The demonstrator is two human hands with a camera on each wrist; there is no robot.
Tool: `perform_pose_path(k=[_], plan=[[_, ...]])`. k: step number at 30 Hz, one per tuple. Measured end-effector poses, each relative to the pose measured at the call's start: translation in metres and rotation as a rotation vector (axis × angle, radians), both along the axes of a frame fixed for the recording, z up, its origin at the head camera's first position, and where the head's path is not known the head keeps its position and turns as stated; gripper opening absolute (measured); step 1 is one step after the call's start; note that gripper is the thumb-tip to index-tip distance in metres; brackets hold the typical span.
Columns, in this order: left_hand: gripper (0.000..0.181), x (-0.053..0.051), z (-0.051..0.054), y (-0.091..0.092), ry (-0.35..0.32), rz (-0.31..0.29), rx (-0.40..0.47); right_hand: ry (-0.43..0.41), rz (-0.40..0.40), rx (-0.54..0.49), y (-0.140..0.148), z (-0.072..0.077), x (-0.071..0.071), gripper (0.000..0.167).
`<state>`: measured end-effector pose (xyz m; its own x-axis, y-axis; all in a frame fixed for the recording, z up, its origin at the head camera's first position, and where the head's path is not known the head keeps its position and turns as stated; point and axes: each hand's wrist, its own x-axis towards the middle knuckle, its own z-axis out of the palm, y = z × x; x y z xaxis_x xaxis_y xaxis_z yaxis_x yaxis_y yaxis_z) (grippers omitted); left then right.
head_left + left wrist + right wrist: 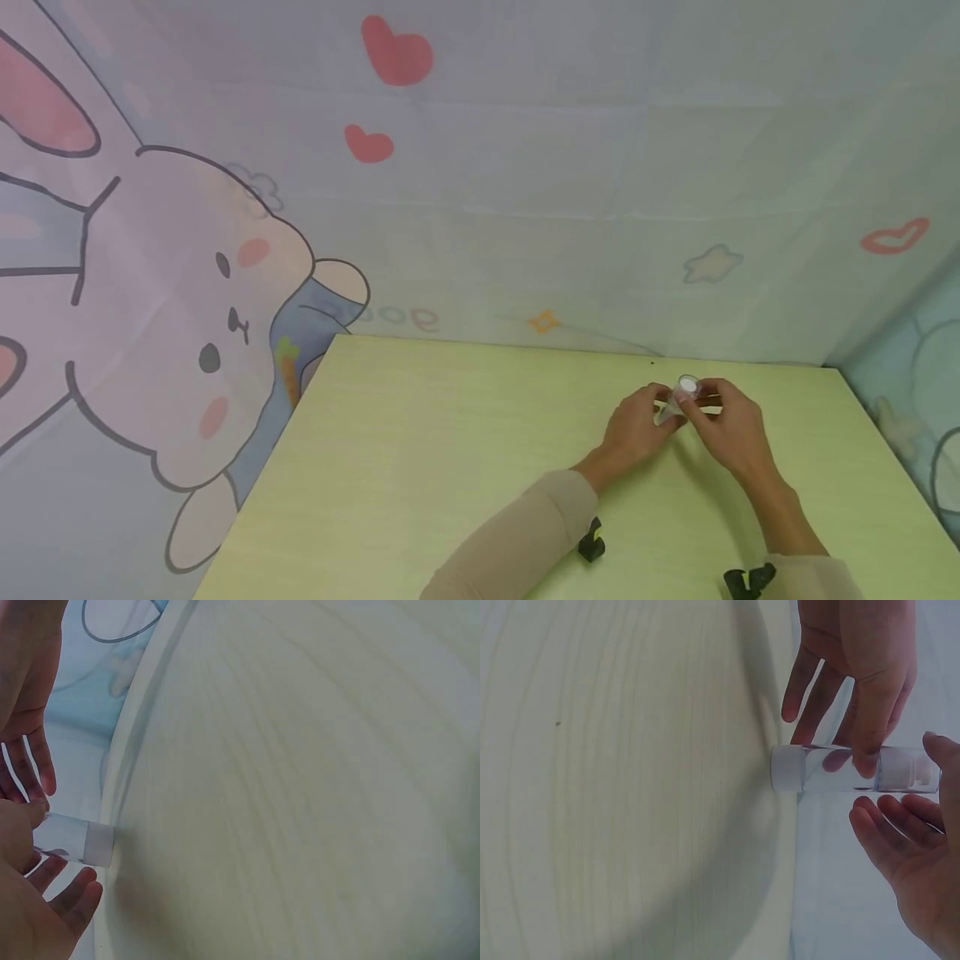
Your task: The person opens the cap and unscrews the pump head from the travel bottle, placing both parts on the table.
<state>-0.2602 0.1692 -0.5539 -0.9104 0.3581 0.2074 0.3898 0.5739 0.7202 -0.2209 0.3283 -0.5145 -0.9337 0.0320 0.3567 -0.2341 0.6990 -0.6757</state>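
A small clear pump bottle (pixel 819 778) with a white base (pixel 786 769) and a transparent cap (pixel 900 769) is held upright by both hands at the far right of the table. My left hand (pixel 634 427) pinches its body between thumb and fingers, also seen in the left wrist view (pixel 30 892). At the capped end, my right hand (pixel 731 425) has its thumb against the cap, with its fingers curled around the other side. In the right wrist view, several right fingers (pixel 889 825) show a slight gap from the bottle; the index finger's contact is hidden.
The pale wooden table (pixel 420 450) meets a hanging cartoon-print cloth (pixel 525 208) along its back edge. More cloth hangs at the right side. A small dark speck (pixel 652 363) lies near the back edge. Black wrist mounts (pixel 592 542) show by the sleeves.
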Motion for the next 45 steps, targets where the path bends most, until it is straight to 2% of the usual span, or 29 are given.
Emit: perform_pose_path(k=[8, 17, 25, 37, 45], plan=[[0.032, -0.002, 0.001, -0.001, -0.015, 0.016, 0.052, 0.005, 0.002, -0.002, -0.005, 0.000, -0.002, 0.048], [0.029, -0.003, -0.002, 0.000, 0.002, -0.003, 0.029, 0.032, -0.007, -0.002, -0.004, -0.004, -0.001, 0.042], [0.030, -0.005, -0.003, -0.002, 0.020, -0.012, 0.050, 0.064, -0.010, 0.001, -0.006, -0.005, -0.003, 0.038], [0.029, -0.005, -0.005, -0.012, 0.017, -0.009, 0.091, 0.061, -0.026, -0.022, -0.015, -0.004, -0.002, 0.038], [0.029, -0.007, -0.001, -0.023, 0.069, -0.019, 0.077, 0.076, -0.014, -0.017, -0.022, -0.003, -0.004, 0.036]])
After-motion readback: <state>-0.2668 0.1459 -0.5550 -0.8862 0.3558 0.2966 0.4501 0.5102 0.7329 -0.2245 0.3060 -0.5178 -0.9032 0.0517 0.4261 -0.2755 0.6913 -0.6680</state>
